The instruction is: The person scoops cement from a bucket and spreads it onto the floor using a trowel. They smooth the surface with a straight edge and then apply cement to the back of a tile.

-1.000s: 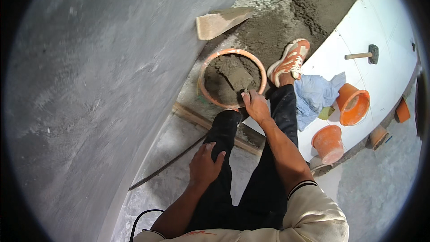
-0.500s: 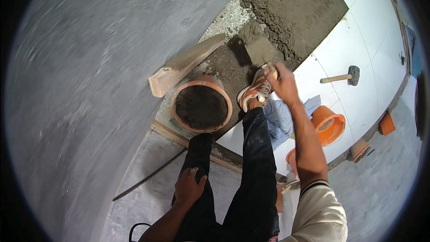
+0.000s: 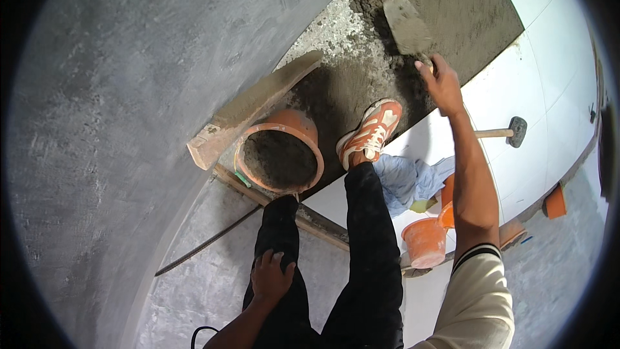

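At upper centre, the trowel (image 3: 407,26) has a flat blade, dull under a grey film, and the mortar (image 3: 455,3) around it looks matt and grainy. The bucket (image 3: 303,128) left of centre seems to be scuffed orange plastic, beside a rough wooden board (image 3: 261,106). The wall (image 3: 116,103) at left is smooth, mottled grey; the tiles (image 3: 565,64) at right are white and smooth. Soft blue cloth (image 3: 410,179) lies crumpled right of centre.

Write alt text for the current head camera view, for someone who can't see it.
A person's right hand holds a trowel over a layer of mortar, while the left hand rests on the left leg. An orange bucket of mortar is ahead of that leg, beside a wooden board; a mallet lies on white tiles to the right.
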Action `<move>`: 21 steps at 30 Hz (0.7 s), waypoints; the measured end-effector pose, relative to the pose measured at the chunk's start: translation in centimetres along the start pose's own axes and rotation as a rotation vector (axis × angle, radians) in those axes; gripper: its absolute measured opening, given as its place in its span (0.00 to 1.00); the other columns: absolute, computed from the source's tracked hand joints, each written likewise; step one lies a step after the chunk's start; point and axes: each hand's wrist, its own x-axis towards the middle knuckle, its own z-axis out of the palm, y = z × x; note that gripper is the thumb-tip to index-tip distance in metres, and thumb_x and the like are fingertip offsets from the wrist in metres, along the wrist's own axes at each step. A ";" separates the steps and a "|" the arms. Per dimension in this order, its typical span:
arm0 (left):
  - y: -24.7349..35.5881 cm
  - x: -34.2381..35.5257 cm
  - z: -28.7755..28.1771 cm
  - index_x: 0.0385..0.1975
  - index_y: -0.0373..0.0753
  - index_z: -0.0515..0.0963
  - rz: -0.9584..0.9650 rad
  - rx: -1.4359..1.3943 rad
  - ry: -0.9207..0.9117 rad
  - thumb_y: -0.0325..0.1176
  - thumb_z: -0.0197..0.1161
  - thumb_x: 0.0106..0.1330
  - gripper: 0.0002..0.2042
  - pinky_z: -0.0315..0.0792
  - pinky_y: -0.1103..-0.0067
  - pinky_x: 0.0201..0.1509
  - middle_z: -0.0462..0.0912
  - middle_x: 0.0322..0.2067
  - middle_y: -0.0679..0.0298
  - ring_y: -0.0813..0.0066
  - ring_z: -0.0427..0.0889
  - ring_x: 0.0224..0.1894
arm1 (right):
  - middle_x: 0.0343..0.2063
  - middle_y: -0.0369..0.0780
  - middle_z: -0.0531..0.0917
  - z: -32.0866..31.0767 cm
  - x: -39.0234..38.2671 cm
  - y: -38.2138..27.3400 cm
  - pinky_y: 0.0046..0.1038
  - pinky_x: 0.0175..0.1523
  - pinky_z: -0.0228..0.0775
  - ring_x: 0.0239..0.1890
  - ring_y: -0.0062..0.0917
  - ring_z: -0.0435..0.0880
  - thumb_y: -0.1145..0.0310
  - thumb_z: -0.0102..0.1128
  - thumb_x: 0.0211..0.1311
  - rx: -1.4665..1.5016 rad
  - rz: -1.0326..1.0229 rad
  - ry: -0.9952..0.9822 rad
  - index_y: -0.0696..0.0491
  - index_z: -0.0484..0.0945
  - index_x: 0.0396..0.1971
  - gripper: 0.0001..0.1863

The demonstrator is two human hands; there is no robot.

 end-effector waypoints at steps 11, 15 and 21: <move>0.7 0.4 -0.2 0.56 0.37 0.83 -0.031 -0.014 -0.001 0.48 0.69 0.68 0.24 0.74 0.54 0.66 0.79 0.60 0.50 0.43 0.78 0.62 | 0.45 0.52 0.85 3.1 5.5 -2.8 0.51 0.50 0.80 0.46 0.53 0.87 0.51 0.52 0.80 -0.418 -0.099 0.132 0.55 0.79 0.53 0.21; 0.4 0.3 0.0 0.56 0.37 0.83 -0.043 -0.034 -0.009 0.49 0.69 0.68 0.24 0.75 0.55 0.66 0.79 0.60 0.50 0.43 0.78 0.62 | 0.47 0.54 0.87 1.4 9.0 -0.9 0.53 0.55 0.78 0.50 0.55 0.86 0.49 0.49 0.80 -0.353 -0.001 0.080 0.54 0.80 0.55 0.24; -0.6 0.2 2.1 0.56 0.39 0.83 -0.011 0.015 -0.035 0.49 0.69 0.67 0.24 0.76 0.54 0.64 0.78 0.60 0.51 0.44 0.78 0.61 | 0.32 0.52 0.87 -2.8 12.7 1.5 0.46 0.43 0.77 0.36 0.46 0.89 0.49 0.53 0.78 -0.179 -0.037 -0.010 0.58 0.84 0.49 0.26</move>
